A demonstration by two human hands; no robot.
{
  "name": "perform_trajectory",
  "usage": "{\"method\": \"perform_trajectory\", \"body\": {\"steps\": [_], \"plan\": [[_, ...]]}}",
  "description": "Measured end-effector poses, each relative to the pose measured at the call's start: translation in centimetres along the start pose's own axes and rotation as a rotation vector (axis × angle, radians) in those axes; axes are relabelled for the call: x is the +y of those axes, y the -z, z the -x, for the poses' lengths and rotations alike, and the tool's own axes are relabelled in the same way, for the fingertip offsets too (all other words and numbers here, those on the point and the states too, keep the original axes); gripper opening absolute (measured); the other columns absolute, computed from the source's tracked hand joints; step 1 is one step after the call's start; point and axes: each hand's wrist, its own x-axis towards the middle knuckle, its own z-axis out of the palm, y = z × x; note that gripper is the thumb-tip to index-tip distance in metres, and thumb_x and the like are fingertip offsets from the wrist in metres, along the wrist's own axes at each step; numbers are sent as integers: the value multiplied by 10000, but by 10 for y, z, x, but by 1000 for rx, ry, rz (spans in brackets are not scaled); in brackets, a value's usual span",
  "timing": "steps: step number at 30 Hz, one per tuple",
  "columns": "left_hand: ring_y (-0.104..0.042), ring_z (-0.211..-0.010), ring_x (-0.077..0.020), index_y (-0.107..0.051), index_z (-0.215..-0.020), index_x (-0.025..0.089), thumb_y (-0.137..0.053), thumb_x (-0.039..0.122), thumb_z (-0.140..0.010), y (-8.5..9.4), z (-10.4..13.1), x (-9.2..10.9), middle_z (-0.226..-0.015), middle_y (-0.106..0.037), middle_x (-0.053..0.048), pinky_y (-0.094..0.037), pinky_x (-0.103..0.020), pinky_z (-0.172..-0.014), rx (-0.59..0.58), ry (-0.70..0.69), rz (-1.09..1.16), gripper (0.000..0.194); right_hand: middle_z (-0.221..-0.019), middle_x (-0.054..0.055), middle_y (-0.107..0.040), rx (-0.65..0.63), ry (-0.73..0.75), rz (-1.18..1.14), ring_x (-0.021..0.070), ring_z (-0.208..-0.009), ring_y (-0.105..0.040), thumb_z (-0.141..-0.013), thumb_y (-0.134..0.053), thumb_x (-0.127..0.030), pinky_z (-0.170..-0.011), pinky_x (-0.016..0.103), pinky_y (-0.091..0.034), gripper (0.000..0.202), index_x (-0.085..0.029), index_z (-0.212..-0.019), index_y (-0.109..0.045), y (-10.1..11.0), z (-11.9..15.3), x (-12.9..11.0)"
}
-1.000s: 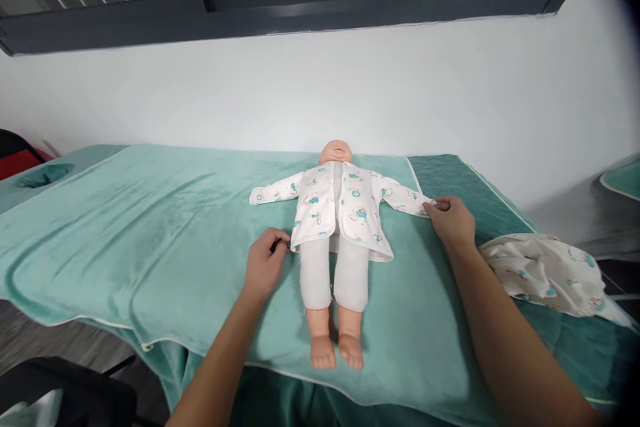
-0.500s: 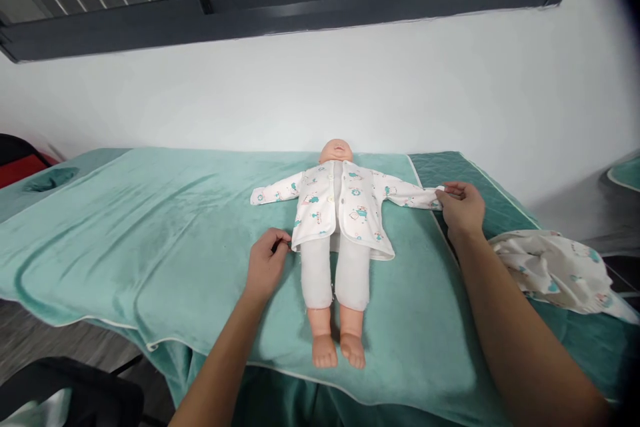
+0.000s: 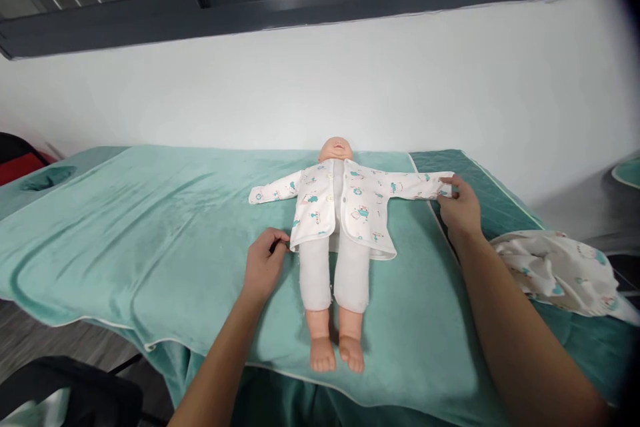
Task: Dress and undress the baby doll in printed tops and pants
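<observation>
A baby doll (image 3: 320,340) lies face up on the green blanket (image 3: 190,247), its feet toward me. It wears a white printed jacket (image 3: 313,207) that hangs unfastened down the front, with both sleeves spread sideways. My right hand (image 3: 461,207) grips the cuff of the right-hand sleeve, which is stretched out nearly straight. Beside the jacket's lower left corner, my left hand (image 3: 265,257) has its thumb and fingertips pinched together on the hem. White padding covers the doll's legs down to the shins.
A crumpled printed cloth (image 3: 560,270) lies at the right, beside my right forearm. The white wall (image 3: 300,93) rises behind the bed. A black chair (image 3: 75,390) stands at the lower left, and a red and black object (image 3: 20,163) is at the far left.
My right hand has moved slightly up, pulling the sleeve straighter and wider at the cuff. The jacket's right side has shifted a little to the right. My left hand has barely moved.
</observation>
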Motion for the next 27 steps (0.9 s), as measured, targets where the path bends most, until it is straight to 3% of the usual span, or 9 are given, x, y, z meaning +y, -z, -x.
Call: {"method": "perform_trajectory", "body": {"steps": [4, 10, 16, 18, 21, 23, 27], "plan": [[-582, -752, -153, -630, -811, 203, -466, 136, -806, 0, 0, -1, -762, -635, 12, -428, -280, -732, 2, 8, 5, 178, -1224, 116, -619, -12, -19, 49, 247, -1053, -597, -695, -551, -120, -965, 397, -466, 413, -185, -1087, -666, 1, 2, 0], [-597, -747, -153, -626, -826, 206, -465, 161, -817, -1, -1, -4, -769, -644, 8, -438, -277, -728, 4, -3, 40, 167, -1285, 195, -522, 170, 114, 96, 285, -1138, -556, -748, -568, -168, -996, 421, -455, 319, -147, -1057, -645, 10, 16, -13], [-600, -735, -161, -635, -848, 206, -485, 192, -806, -4, -6, -10, -761, -653, 2, -454, -289, -735, 9, 50, 109, 157, -881, 57, -708, -98, 138, -76, 210, -815, -668, -864, -567, -386, -847, 379, -536, 245, -199, -970, -683, 7, 52, -46], [-611, -737, -157, -643, -884, 203, -517, 224, -814, -5, -13, -11, -807, -670, -4, -467, -294, -743, 19, 114, 206, 146, -849, 40, -726, -213, 43, -207, 202, -811, -692, -861, -600, -405, -857, 368, -556, 228, -208, -925, -696, 1, 66, -56], [-647, -811, -177, -661, -932, 189, -599, 330, -821, -4, -30, -4, -956, -701, -50, -495, -306, -754, 3, 266, 366, 190, -854, 50, -745, -369, -247, -472, 211, -806, -716, -826, -686, -366, -805, 347, -604, 165, -203, -834, -705, -12, 80, -72], [-662, -898, -208, -675, -950, 173, -653, 414, -812, -5, -44, 4, -1027, -711, -90, -515, -318, -774, -83, 355, 501, 279, -811, 55, -747, -440, -389, -589, 215, -756, -720, -810, -723, -334, -710, 331, -631, 135, -201, -813, -701, -21, 83, -82], [-677, -932, -222, -698, -943, 138, -683, 460, -826, -14, -70, 17, -1042, -735, -128, -531, -335, -828, -255, 481, 812, 343, -801, 59, -757, -523, -537, -759, 207, -698, -725, -816, -736, -291, -610, 308, -638, 185, -185, -959, -686, -39, 80, -98]]}}
